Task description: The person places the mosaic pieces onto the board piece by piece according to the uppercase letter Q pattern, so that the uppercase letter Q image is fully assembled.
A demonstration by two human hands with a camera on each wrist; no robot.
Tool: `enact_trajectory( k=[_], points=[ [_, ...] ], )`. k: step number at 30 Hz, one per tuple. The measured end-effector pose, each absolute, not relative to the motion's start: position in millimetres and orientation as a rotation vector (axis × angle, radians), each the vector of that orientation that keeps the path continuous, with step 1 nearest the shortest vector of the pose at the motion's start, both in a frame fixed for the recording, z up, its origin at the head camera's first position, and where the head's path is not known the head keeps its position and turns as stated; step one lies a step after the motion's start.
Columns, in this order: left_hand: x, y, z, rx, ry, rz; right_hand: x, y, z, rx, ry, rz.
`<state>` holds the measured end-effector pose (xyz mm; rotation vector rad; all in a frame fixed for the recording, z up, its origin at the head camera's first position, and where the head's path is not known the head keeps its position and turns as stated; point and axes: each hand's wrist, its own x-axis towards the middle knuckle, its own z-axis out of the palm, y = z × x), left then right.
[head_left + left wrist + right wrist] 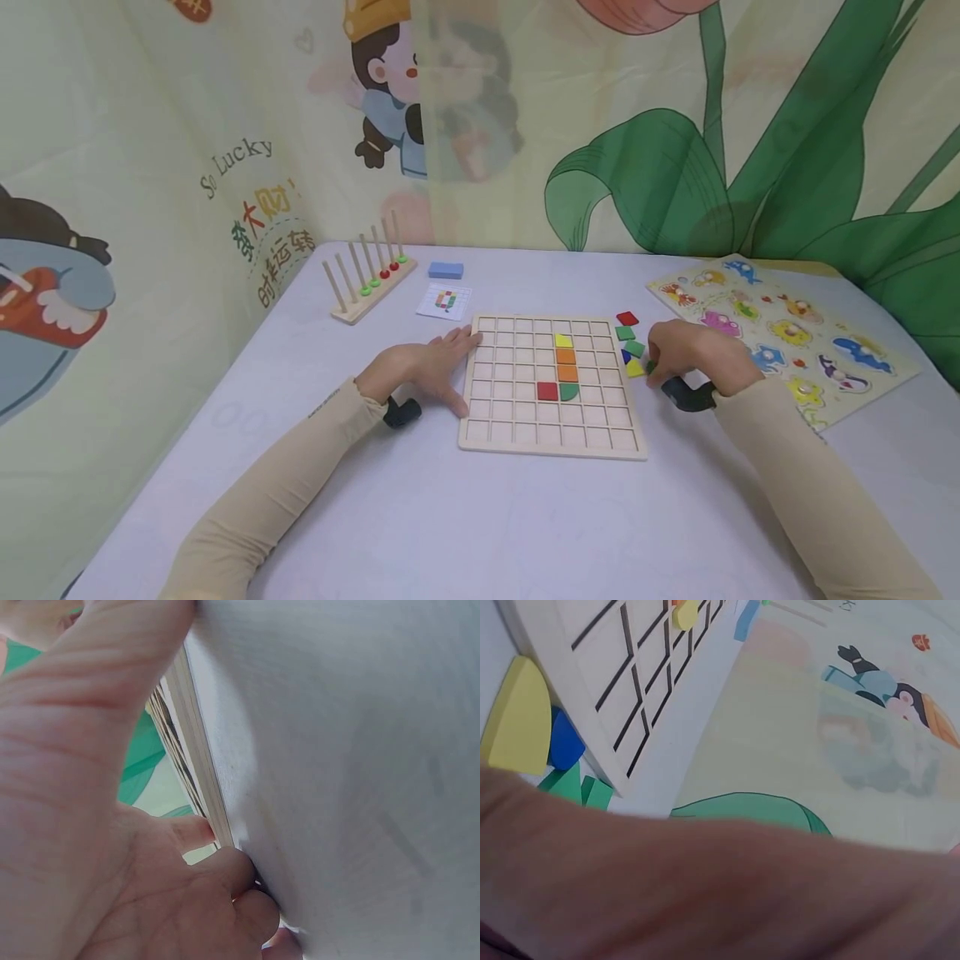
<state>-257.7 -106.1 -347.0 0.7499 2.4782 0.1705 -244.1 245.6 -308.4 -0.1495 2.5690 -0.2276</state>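
A wooden grid board [510, 433] lies flat on the table, with a yellow tile [563, 341], two orange tiles [567, 372], a red square tile [547, 391] and a green quarter-round tile [569, 392] in its cells. My left hand [431, 367] rests at the board's left edge, fingers spread and thumb lower down. Beside the right edge, my right hand [678, 348] reaches down with bent fingers and pinches a small green piece [651, 367], mostly hidden. Close to it lie loose tiles: red [627, 318], green [625, 333], blue [566, 740] and yellow [521, 720].
Behind the board's left corner lie a pattern card [444, 302] and a blue block [446, 271]. A wooden peg stand [375, 287] with red and green beads stands farther left. To the right is a sea-animal puzzle board [750, 312]. Printed curtains [480, 208] hang behind the table.
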Motion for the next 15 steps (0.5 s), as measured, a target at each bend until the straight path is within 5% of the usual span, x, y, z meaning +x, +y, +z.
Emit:
enact_trajectory(
  k=[15],
  points=[
    [-257.8, -106.6, -346.1, 0.747, 2.471, 0.181, -249.4, 248.0, -311.1, -0.218, 2.627, -0.214]
  ],
)
